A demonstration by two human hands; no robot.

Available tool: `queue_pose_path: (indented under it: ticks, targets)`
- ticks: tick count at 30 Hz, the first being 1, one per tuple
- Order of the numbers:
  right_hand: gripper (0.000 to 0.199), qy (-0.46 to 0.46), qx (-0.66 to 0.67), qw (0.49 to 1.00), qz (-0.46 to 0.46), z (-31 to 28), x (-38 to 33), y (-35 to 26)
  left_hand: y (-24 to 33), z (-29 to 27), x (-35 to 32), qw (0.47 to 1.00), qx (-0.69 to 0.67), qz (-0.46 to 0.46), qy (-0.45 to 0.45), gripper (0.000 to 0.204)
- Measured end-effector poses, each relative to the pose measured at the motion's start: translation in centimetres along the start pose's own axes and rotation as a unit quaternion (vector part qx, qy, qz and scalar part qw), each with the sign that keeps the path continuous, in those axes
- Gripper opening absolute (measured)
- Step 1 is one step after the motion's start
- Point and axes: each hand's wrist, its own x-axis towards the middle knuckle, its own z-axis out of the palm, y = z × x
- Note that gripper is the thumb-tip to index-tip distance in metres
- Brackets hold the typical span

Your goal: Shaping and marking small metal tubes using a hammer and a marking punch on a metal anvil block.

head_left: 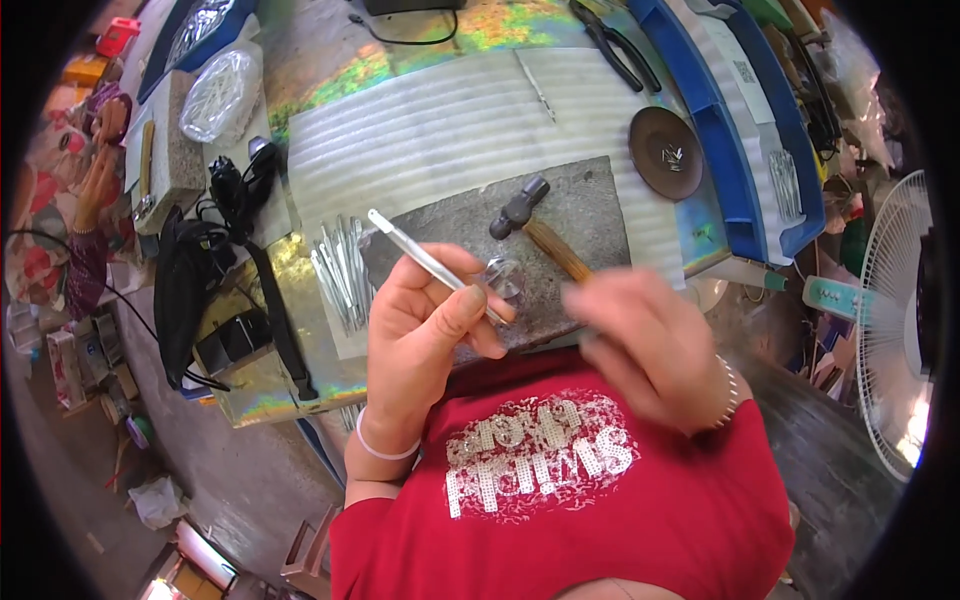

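Observation:
My left hand (418, 325) is closed around a slim silver metal rod (418, 252) with a rounded, flattened end. The rod slants up to the left over a dark stone slab (430, 222). Past the fingers, on the slab, a small clear round thing (506, 278) partly shows. A hammer (548, 240) with a dark head and wooden handle lies on the slab. Motion smears my right hand (650, 345) by the handle's end; whether it touches the handle, I cannot tell. Several similar silver rods (342, 275) lie in a bundle left of the slab.
On white foam sheeting (400, 130) lies a thin pointed tool (537, 85). Black-handled pliers (612, 50), a brown dish (647, 140) of small metal bits and a blue tray (728, 165) are at right, beside a fan (890, 330). Black straps (190, 300) and another person's hands (98, 185) are left.

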Motion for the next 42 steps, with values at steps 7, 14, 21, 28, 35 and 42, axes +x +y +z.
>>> queue_pose_path:
  ticks: [7, 14, 21, 28, 35, 42]
  targets:
    - [0.011, -0.095, 0.266, 0.951, -0.129, -5.6, 4.9, -6.2, -0.3, 0.6, -0.4, 0.996, 0.073, 0.048, 0.013, 0.018]
    - [0.010, -0.087, 0.076, 0.960, -0.255, -2.9, 6.3, -3.8, -0.1, 0.0, -0.7, 0.980, 0.121, 0.125, 0.097, 0.011]
    - [0.027, 0.053, -0.244, 0.965, 0.084, 0.3, 13.8, 19.3, 1.2, 0.0, -1.6, 0.978, 0.159, 0.091, 0.103, 0.025]
    - [0.024, -0.021, -0.266, 0.954, 0.138, 2.4, 15.3, 23.4, 0.5, -0.8, -2.4, 0.972, 0.193, 0.121, 0.049, 0.021]
    - [0.019, 0.022, -0.038, 0.993, 0.108, -3.0, 10.6, 7.9, 0.3, -1.3, -1.7, 0.987, 0.142, 0.080, -0.004, 0.035]
    - [0.004, -0.086, 0.282, 0.937, 0.186, 0.4, 4.6, -0.3, -1.1, -0.5, -1.3, 0.991, 0.095, 0.084, -0.042, 0.020]
